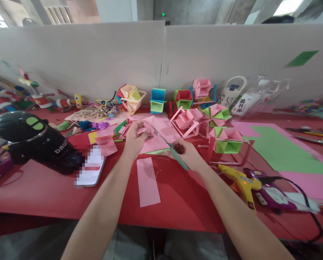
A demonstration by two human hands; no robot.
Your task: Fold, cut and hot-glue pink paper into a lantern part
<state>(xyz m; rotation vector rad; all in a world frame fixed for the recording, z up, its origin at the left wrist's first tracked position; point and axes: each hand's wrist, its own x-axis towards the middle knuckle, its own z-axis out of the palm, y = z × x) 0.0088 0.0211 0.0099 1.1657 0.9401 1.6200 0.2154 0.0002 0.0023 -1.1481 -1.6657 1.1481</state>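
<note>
A pink strip [148, 182] lay loose on a red tabletop [183, 204] between a person's bare forearms, its long axis running near to far. A yellow glue gun [240, 180] rested to the right; a phone [98, 171] lay to the left beside a black container [39, 142]. Just beyond the strip, the right hand [189, 153] curled its fingers around the green-handled scissors [178, 156], which slanted from near right to far left. The left hand [135, 139], thumb and fingers closed in a pinch, gripped pink paper [149, 130] by the blade end, far and left of the right fingers; the left hand was the nearer to it. Farther on, a larger pink sheet [172, 131] spread out before folded-paper wheels [184, 119] and a pale partition [96, 57]. The left fingers covered part of the held paper, the right fingers part of the handles. How wide the blades stood, and whether they touched the paper, could not be made out. Pixelated blocks masked the phone's screen.
</note>
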